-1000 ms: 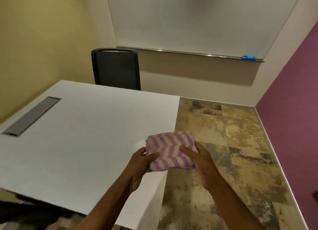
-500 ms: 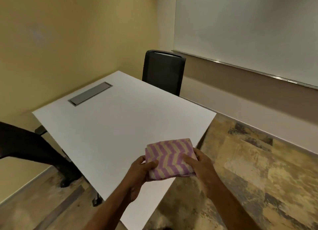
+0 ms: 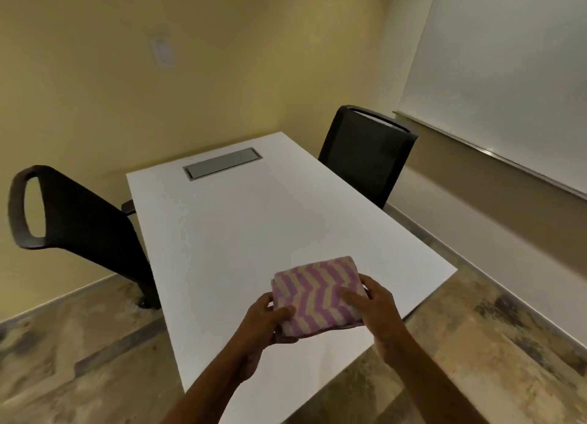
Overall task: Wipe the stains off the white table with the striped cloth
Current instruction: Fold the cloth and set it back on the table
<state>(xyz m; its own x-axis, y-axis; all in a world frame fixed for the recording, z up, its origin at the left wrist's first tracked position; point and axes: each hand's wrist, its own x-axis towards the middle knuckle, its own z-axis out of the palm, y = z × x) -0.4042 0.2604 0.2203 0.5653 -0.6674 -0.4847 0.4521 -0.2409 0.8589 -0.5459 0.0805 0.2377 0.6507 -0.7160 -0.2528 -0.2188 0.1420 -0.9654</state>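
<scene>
Folded purple-and-cream striped cloth (image 3: 316, 295) held above the near end of the white rectangular counter (image 3: 254, 220) — gripped by left hand (image 3: 265, 320) and right hand (image 3: 374, 309) fingers. No stains discernible — spots may be missed.

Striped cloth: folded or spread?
Folded: the striped cloth is a thick, compact rectangle, gripped at either side by the left hand and right hand.
</scene>
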